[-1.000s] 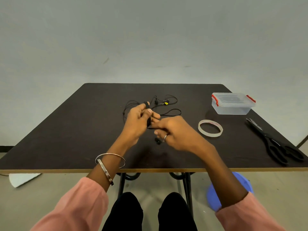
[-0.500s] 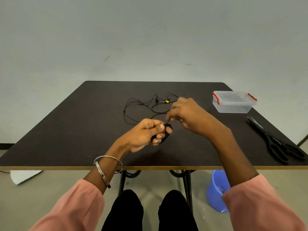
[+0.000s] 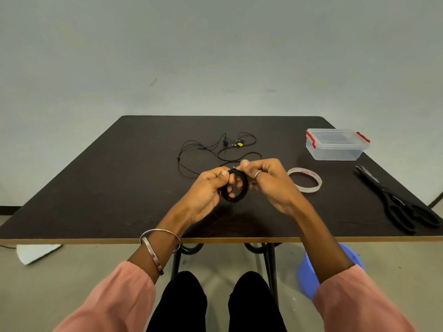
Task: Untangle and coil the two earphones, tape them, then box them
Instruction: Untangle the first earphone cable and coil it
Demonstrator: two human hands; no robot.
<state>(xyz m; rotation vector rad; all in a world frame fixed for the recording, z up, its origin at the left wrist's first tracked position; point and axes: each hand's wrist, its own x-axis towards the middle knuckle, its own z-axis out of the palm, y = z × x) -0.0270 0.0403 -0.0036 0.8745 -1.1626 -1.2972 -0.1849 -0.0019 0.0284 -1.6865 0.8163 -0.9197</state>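
Dark table [image 3: 100, 188]: left hand [image 3: 207, 192] grips coiled earphone [image 3: 236, 186], right hand [image 3: 268, 180] pinches its end

The head view looks forward and down from above the seated person, close over the table [image 3: 96, 188].
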